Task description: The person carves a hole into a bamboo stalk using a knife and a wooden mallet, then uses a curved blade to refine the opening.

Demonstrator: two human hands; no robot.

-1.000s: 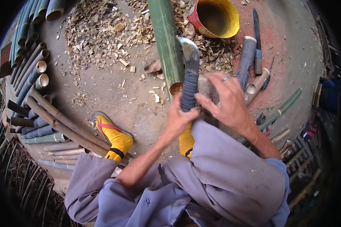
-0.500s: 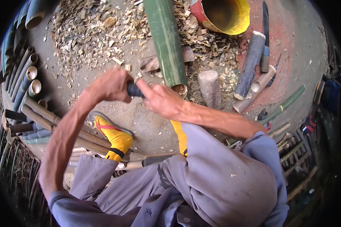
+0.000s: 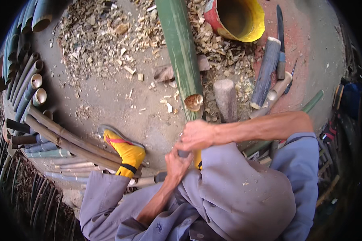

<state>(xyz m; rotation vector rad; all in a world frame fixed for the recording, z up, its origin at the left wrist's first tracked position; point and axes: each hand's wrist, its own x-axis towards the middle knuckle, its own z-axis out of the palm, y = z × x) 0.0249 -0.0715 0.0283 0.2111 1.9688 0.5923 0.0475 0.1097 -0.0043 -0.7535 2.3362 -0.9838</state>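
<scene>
We're gripping a dark handle (image 3: 184, 153) in the closed left hand (image 3: 176, 164), right hand (image 3: 198, 134) curled just beyond, hold hidden, green bamboo culm (image 3: 177, 44) running lengthwise away ahead, cut end (image 3: 193, 103) nearer the right.

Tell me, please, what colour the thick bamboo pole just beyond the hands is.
The thick bamboo pole is green with paler streaks, best seen in the head view.
</scene>
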